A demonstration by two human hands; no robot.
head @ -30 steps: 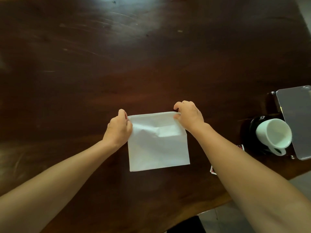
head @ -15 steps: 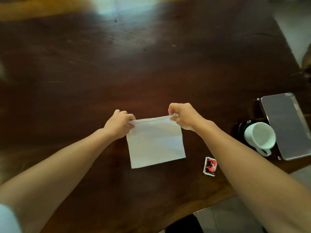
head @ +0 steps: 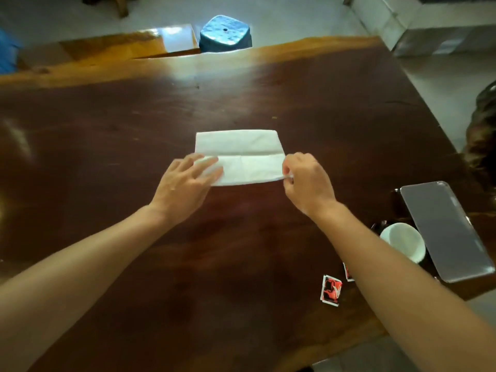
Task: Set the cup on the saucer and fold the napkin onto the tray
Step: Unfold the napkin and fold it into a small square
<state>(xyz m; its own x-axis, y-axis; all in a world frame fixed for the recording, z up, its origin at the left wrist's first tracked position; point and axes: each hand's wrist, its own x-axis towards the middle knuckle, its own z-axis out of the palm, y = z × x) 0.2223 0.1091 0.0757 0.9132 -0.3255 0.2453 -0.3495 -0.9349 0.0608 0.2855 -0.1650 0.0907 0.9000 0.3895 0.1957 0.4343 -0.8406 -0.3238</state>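
Observation:
A white napkin [head: 241, 157] lies on the dark wooden table [head: 241, 251], partly folded, with a crease across its width. My left hand [head: 185, 186] rests flat with spread fingers on the napkin's near left corner. My right hand [head: 306, 181] pinches the napkin's near right corner between thumb and fingers. At the right, a white cup [head: 402, 241] stands on a dark saucer [head: 378, 228], partly hidden by my right forearm. A grey metal tray [head: 445, 229] lies just right of the cup, with nothing on it.
Two small red-and-white packets [head: 331, 289] lie near the table's front edge under my right forearm. A silvery stool [head: 225, 33] stands beyond the far edge. A dark patterned object [head: 480, 135] sits off the right edge. Grey floor surrounds the table.
The napkin went from being held up by its top edge to lying flat and farther from me. My left hand has let go and pressed down on it. The camera tilted up.

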